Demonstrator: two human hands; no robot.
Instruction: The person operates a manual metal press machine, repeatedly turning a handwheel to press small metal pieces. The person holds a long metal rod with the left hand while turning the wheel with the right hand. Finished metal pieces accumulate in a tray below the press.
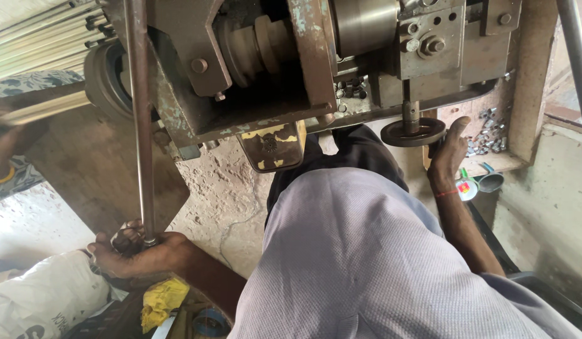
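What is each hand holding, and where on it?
Left hand grips the long metal rod at its lower end. Right hand holds the small handwheel by its rim.

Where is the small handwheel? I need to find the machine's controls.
The handwheel hangs under the machine's right side in the head view, upper right, with the right hand gripping it.

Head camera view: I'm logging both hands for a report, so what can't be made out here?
- Left hand: its fingertips curl behind the long rusty metal lever.
- Right hand: the dark round handwheel hides its fingertips.
- Small silver metal parts: too small to identify.
- Another person's hand: cut by the left edge.
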